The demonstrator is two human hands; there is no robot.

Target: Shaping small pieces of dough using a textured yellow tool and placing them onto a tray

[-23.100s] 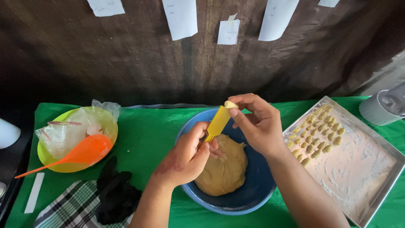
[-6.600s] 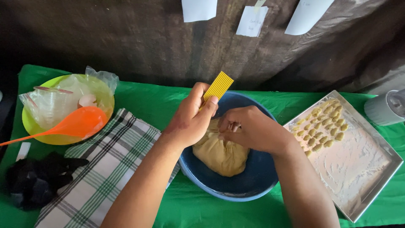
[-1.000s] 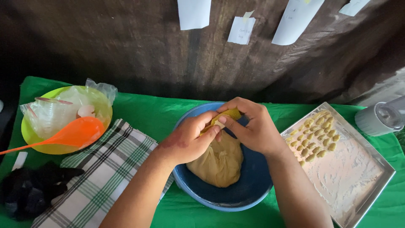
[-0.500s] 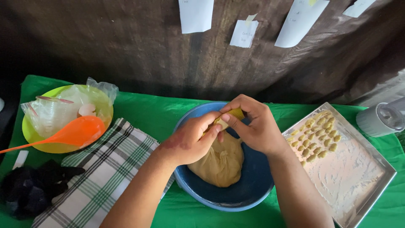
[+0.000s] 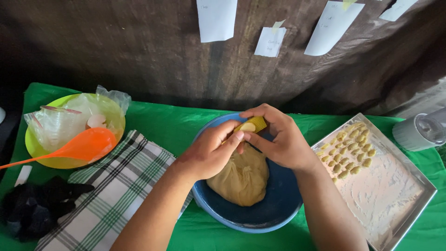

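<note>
Over a blue bowl (image 5: 274, 209) that holds a large lump of tan dough (image 5: 241, 179), my two hands meet. My left hand (image 5: 209, 151) holds a yellow ridged board (image 5: 254, 124) by its lower end and its thumb presses a small piece of dough (image 5: 247, 127) against the ridges. My right hand (image 5: 278, 139) curls around the upper end of the same board, fingers over its top. The bowl stands on a green cloth (image 5: 172, 123).
A floured metal tray (image 5: 395, 195) with several small shaped dough pieces (image 5: 346, 155) lies at the right. At the left stands a yellow-green bowl (image 5: 35, 148) with plastic bags and an orange spoon (image 5: 79, 146). A checked towel (image 5: 121, 190), a black cloth (image 5: 32, 209), a white jar (image 5: 420, 132).
Both hands stay over the bowl on the ridged board; the fingers have shifted slightly and the small dough piece shows under my left thumb.
</note>
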